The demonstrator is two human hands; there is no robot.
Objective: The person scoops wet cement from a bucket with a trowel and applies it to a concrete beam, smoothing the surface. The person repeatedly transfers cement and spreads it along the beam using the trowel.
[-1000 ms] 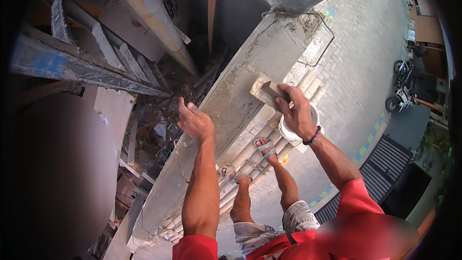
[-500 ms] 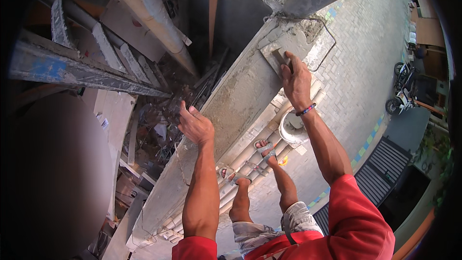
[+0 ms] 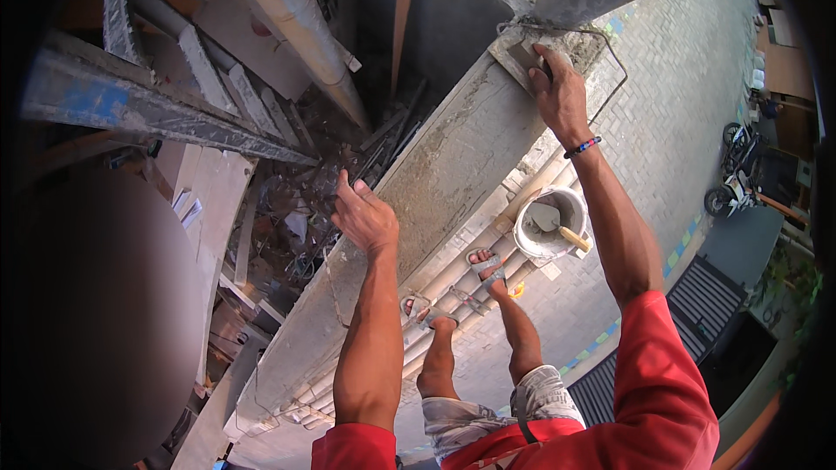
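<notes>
My right hand point(image 3: 562, 97) grips a flat plastering float point(image 3: 512, 54), pressed on the far end of a long ledge point(image 3: 461, 170). Grey mortar covers the ledge's top, smoother along the middle, with a rough lump just past my right hand. Over the ledge's left edge, my left hand point(image 3: 366, 216) has its fingers partly stretched out and nothing in them. A white bucket point(image 3: 523, 242) stands right of the ledge, below my right forearm. Inside it rests a trowel point(image 3: 546, 216), its yellowish handle leaning over the rim.
My sandalled feet rest on pale poles point(image 3: 448, 300) running beside the ledge. A bent metal rod point(image 3: 620, 65) loops around its far end. Left lie rubble point(image 3: 292, 226), a slanting beam point(image 3: 165, 126) and a round post point(image 3: 296, 22). Paving point(image 3: 670, 96) and a motorcycle point(image 3: 736, 178) are far right.
My right hand has slid the float farther along the ledge, away from me. More of the bucket and the trowel in it now shows. My left hand holds almost the same pose.
</notes>
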